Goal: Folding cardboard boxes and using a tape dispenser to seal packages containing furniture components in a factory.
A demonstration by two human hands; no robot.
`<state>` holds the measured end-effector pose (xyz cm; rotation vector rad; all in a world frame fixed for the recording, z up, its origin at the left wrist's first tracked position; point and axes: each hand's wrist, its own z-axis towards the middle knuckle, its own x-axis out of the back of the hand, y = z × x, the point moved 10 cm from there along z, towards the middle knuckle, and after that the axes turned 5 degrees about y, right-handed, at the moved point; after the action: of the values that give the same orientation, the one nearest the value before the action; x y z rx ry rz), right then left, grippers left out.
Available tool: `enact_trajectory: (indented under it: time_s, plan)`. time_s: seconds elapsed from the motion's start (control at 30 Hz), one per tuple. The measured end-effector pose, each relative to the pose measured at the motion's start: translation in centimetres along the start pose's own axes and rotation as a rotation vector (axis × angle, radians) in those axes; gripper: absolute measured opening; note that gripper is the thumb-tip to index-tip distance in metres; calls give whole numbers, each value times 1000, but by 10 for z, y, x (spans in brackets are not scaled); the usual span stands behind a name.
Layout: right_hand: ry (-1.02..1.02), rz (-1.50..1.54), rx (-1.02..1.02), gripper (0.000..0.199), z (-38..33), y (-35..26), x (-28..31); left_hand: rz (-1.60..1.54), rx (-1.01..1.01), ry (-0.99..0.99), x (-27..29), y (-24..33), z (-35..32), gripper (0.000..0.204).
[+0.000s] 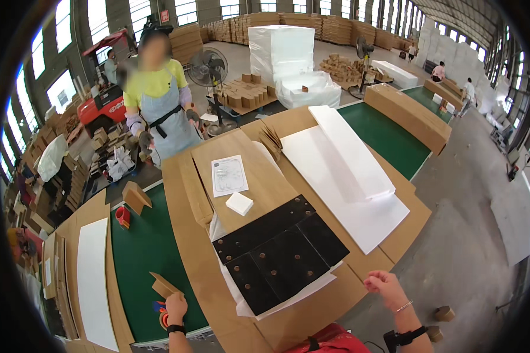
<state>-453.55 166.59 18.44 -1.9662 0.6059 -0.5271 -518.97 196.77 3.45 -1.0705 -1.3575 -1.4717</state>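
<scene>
At the lower left, my left hand (176, 306) is closed on the edge of a folded cardboard piece (164, 285), above the green conveyor belt. Rolls of coloured tape (163, 318) lie beside that hand, partly hidden by it. My right hand (385, 287) hovers by the right edge of the open carton (359, 289), fingers curled in and nothing visible in them. Inside the carton lie black panels (285, 259) with round fittings, on white foam wrap. Behind them a brown wood panel (244, 147) carries a printed sheet (229, 176) and a small white box (239, 203).
White foam sheets (341, 182) lie across the carton's right side. A red tape roll (122, 217) and another folded cardboard piece (136, 197) rest on the belt (141, 253). A co-worker in an apron (171, 117) stands across at the far left, near a fan (208, 66).
</scene>
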Motion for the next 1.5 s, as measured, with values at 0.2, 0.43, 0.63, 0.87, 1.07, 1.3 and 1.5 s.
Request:
enact_trajectory:
  time_s: [0.2,0.43,0.63,0.87,1.07,1.3,1.5]
  plan:
    - [87,-192,231,46,130,-19,59,-511,25,201,121,158,-35,15]
    - [259,-575,448,67,364,-68,137,-922,58,-60,104,428,-89,22]
    - [507,-851,500,84,468,-92,200,-873,-174,-410,2,654,-81,30]
    - [278,-1096,116,106,492,-120,178,-875,-145,-462,-98,772,6,47]
    - [454,-1022,299,115,475,-134,171,-1032,210,-556,-223,782,70,75]
    - [474,-997,508,105,460,-160,150,-1416,537,-745,-252,802,55,95]
    - [229,-595,269,97,442,-157,147,-1143,472,-677,-225,771,65,66]
